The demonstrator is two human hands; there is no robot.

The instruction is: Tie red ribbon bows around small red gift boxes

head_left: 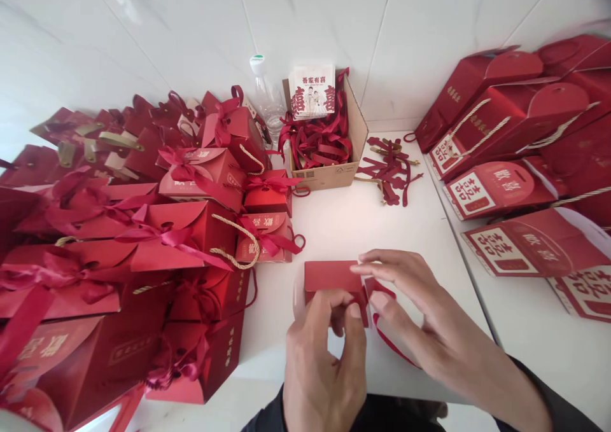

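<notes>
A small red gift box lies on the white table right in front of me. My left hand is at its near side, thumb and forefinger pinched together over the front edge. What they grip is hidden behind the fingers. At the box's right end is my right hand, fingers stretched out and apart, the fingertips over the top corner and the thumb beside the end. A dark red ribbon loops out from that end and runs under the right hand.
Many finished-looking red boxes with bows crowd the left. A cardboard carton of ribbons and printed cards stands by the wall, beside a clear bottle and loose ribbons. Larger red boxes line the right.
</notes>
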